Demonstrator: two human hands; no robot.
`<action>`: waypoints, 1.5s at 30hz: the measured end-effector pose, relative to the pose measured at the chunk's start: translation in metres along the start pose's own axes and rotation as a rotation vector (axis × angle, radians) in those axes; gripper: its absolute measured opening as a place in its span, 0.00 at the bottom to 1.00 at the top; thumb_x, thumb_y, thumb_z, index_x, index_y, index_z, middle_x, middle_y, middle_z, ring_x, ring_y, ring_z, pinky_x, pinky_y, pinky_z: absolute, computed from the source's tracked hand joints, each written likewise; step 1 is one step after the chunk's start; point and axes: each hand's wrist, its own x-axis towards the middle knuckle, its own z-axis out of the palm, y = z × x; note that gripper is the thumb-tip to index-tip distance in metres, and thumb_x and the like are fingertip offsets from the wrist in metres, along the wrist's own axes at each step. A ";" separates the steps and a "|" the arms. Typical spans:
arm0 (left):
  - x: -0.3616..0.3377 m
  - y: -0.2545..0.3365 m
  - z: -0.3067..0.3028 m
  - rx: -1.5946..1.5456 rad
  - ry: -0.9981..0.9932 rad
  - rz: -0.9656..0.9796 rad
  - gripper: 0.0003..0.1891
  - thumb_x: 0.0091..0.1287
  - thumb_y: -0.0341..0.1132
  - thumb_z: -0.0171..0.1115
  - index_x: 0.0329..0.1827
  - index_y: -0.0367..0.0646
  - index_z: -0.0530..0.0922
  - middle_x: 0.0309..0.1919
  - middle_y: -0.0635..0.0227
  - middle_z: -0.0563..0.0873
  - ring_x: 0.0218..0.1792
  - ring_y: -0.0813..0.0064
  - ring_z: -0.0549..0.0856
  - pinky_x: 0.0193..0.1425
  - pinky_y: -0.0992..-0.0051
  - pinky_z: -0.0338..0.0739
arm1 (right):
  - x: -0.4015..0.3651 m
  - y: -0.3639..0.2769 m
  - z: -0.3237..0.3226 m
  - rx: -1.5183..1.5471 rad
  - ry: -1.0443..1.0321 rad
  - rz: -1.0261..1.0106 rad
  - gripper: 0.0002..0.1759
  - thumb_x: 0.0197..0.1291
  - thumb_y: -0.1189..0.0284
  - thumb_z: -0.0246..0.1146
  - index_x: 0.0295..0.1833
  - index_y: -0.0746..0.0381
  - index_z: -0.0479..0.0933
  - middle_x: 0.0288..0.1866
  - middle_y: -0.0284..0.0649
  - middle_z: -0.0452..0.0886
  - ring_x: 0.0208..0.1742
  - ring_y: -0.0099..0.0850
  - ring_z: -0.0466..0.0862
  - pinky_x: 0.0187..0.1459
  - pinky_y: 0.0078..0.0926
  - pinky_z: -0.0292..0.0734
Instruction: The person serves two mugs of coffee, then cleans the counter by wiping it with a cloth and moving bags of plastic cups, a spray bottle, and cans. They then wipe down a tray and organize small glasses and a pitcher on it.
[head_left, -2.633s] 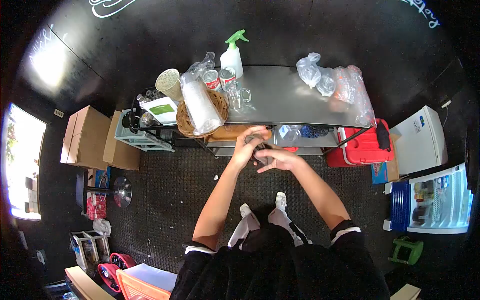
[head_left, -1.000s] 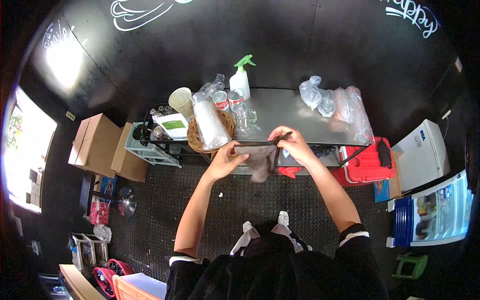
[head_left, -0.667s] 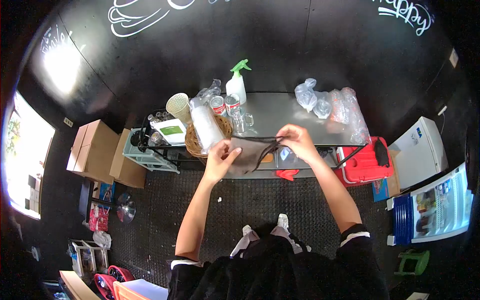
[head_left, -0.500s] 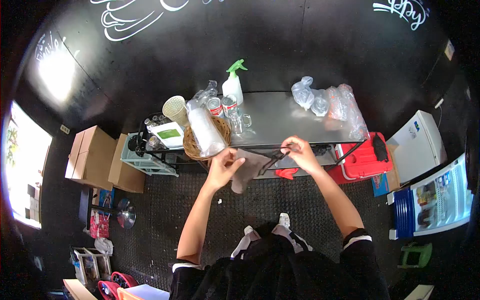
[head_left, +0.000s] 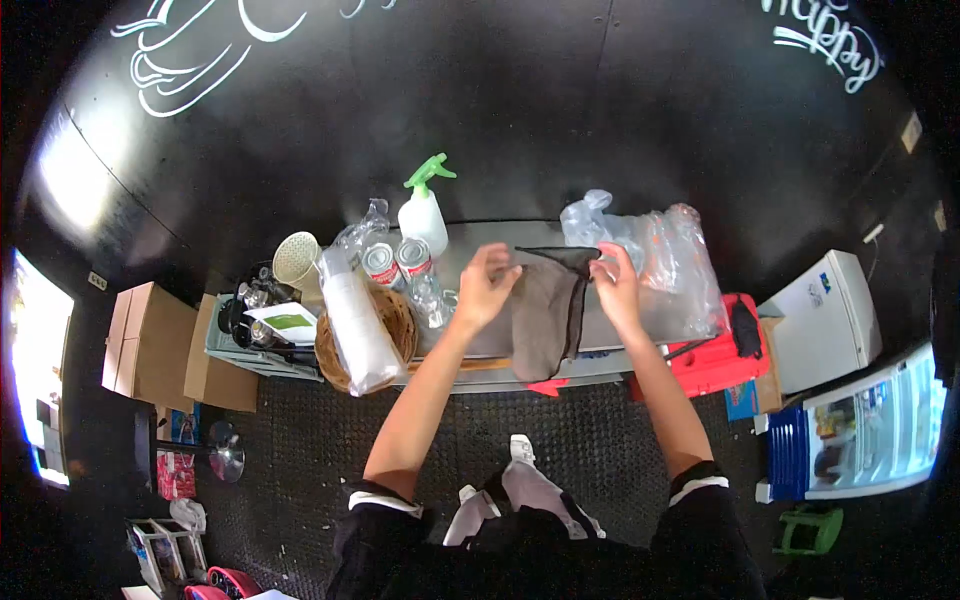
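A grey-brown cloth item with a black edge [head_left: 543,312] hangs over the front of the metal table [head_left: 480,237]. My right hand [head_left: 618,290] pinches its upper right corner. Near its upper left side is my left hand [head_left: 487,287], fingers apart, with no cloth visibly gripped. To the left of that hand stand a glass mug [head_left: 428,302], two cans [head_left: 413,257] and a spray bottle with a green head [head_left: 423,218]. Clear plastic bags [head_left: 665,262] lie right of my right hand.
At the table's left, a wicker basket [head_left: 397,318] holds a plastic-wrapped roll [head_left: 358,325]. Cardboard boxes [head_left: 150,345] stand further left. A red cooler [head_left: 712,365], a white fridge [head_left: 822,320] and an open lit cooler [head_left: 880,425] are on the right.
The cloth has risen and swung right, and now hangs more spread out. My left hand has come off it and opened. The view has shifted, with the table lower and further left.
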 end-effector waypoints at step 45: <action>-0.038 -0.048 -0.079 0.185 0.484 -0.286 0.33 0.42 0.28 0.80 0.52 0.31 0.72 0.45 0.59 0.82 0.44 0.73 0.83 0.47 0.73 0.81 | -0.031 0.144 0.138 -0.652 -0.904 -0.400 0.31 0.62 0.52 0.53 0.69 0.52 0.65 0.75 0.41 0.55 0.76 0.42 0.52 0.71 0.62 0.40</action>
